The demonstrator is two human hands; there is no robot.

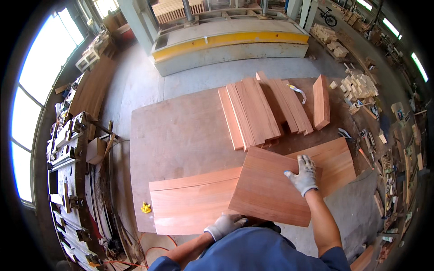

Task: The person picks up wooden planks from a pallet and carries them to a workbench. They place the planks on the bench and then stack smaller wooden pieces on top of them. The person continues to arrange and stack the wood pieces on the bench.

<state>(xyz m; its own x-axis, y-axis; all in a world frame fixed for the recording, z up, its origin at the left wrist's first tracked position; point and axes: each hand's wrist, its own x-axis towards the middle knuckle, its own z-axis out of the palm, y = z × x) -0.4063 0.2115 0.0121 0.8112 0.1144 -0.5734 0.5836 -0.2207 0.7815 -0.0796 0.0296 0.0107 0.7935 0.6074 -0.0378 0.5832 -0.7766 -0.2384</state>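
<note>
A reddish-brown wooden panel (266, 180) lies at an angle across a long lighter wood board (194, 203) and partly over another board (337, 160) to its right. My right hand (303, 175), in a pale work glove, rests palm down on the panel's right part, thumb and fingers spread. Close to my body, my left hand (224, 226), also gloved, is at the near edge of the lighter board, just below the panel's near left corner. Its fingers stretch rightward; their undersides are hidden. Beyond the panel sits a stack of wood planks (253, 110).
More planks (287, 104) and an upright wood block (321, 103) stand on the brown worktable (176, 135). A small yellow item (145, 207) is at its left edge. Pliers (344, 133) lie right. A large press (230, 49) stands beyond; a clamp rack (68, 153) stands left.
</note>
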